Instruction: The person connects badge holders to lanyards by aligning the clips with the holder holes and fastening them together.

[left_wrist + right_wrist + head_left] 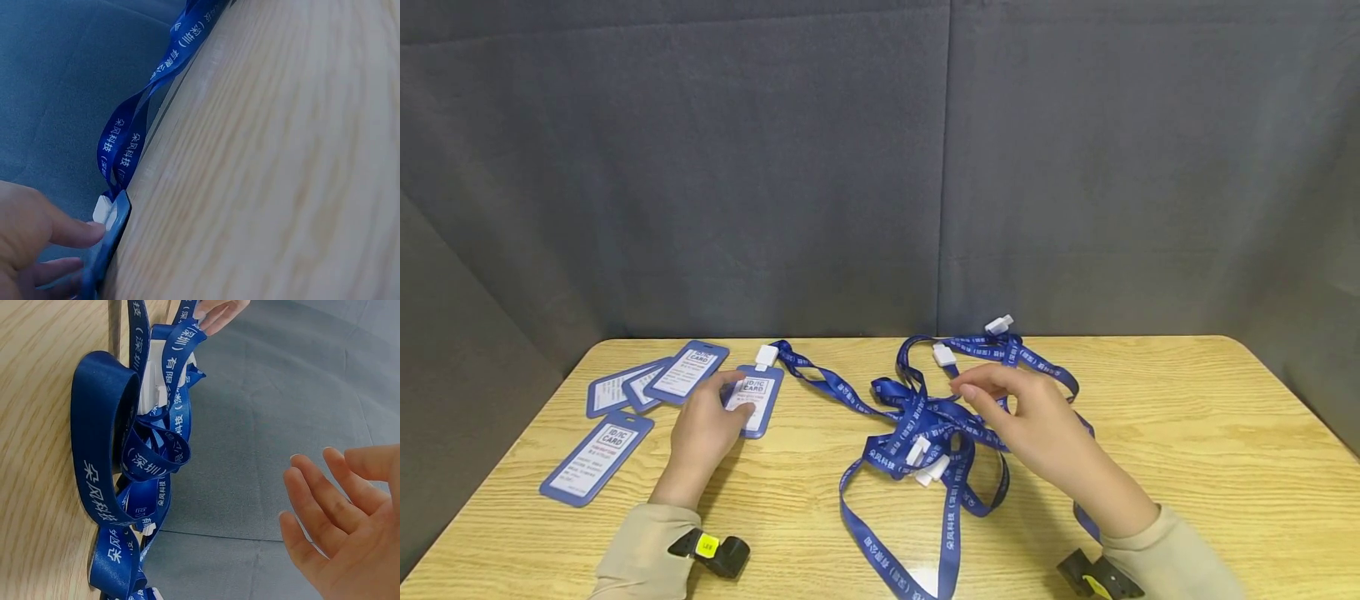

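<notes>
While satiny lanyards (916, 414) loop, fingers (722, 381) hold a badge (764, 398).

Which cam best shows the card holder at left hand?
Head: card holder, printed face visible, partly covered by left hand. Left wrist: near edge-on, fingers overlapping it. Right wrist: can't make it out.

I see beige sleeves (647, 554) and, strapped at each cuff (673, 518), a black camera (732, 557) beside a bright yellow label (707, 546), the left one bearing dark letters.
</notes>
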The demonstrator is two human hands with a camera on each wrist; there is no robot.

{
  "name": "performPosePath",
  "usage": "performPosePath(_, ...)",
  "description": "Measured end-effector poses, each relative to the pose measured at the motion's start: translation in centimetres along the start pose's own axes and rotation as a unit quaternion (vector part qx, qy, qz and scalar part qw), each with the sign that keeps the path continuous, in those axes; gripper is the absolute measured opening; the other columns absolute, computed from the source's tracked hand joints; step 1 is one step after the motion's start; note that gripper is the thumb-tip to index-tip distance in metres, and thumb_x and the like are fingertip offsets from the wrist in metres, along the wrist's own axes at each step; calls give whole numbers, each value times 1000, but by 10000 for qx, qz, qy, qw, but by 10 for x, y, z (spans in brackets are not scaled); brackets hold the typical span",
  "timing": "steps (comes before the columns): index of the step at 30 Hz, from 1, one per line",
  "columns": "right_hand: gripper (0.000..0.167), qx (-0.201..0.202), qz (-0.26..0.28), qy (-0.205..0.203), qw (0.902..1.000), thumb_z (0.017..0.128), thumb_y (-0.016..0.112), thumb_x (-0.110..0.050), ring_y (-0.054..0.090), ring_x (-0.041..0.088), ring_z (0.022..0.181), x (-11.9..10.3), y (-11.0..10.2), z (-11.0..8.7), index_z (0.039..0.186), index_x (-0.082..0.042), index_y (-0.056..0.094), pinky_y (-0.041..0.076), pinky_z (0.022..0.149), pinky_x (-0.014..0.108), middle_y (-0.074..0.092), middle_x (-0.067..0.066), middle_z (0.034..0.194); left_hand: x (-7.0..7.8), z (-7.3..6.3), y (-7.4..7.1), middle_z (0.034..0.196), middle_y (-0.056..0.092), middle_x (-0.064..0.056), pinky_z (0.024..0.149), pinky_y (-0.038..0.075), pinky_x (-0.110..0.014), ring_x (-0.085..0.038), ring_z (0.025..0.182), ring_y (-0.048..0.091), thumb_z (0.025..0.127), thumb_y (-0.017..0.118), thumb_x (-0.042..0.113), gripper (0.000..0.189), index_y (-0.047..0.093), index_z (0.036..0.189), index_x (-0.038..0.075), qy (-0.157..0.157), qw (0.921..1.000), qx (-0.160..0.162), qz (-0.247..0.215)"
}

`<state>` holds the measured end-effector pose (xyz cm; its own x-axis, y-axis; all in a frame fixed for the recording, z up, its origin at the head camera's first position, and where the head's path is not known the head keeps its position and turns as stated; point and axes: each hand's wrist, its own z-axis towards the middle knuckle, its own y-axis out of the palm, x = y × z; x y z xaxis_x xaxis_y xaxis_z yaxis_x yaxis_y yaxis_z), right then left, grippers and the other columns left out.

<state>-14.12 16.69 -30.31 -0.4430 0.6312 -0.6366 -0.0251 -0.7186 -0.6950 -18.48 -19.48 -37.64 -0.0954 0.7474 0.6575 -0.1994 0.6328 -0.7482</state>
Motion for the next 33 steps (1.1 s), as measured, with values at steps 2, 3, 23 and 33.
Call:
performPosePath(2,15,-14,-13,11,10000,100,61,-19,61,12,88,1,1,1,108,-15,74,49,72,35,71,-5,108,0,0,0,137,51,-31,97,40,-60,-46,127,47,91,65,6,47,54,137,0,18,10000,50,-16)
performPosePath(3,15,-23,-29,20,10000,100,61,-18,61,12,88,2,1,1,108,-15,74,50,72,35,71,-5,108,1,-1,-1,135,52,-31,96,41,-59,-46,126,49,91,64,6,46,55,136,1,34,10000,80,-23)
performPosePath(23,14,-57,-135,-109,9998,100,62,-18,59,13,88,5,3,1,107,-16,74,49,74,37,71,-5,109,4,-1,-9,129,59,-27,92,43,-59,-43,120,55,98,57,9,33,61,130,4,520,9985,-121,76)
performPosePath(33,15,-91,-121,-141,9998,100,62,-17,60,14,90,5,3,1,108,-15,74,50,75,39,71,-3,109,-8,1,-41,131,58,-25,90,44,-57,-43,117,56,101,54,14,33,58,132,2,595,9963,-400,467)
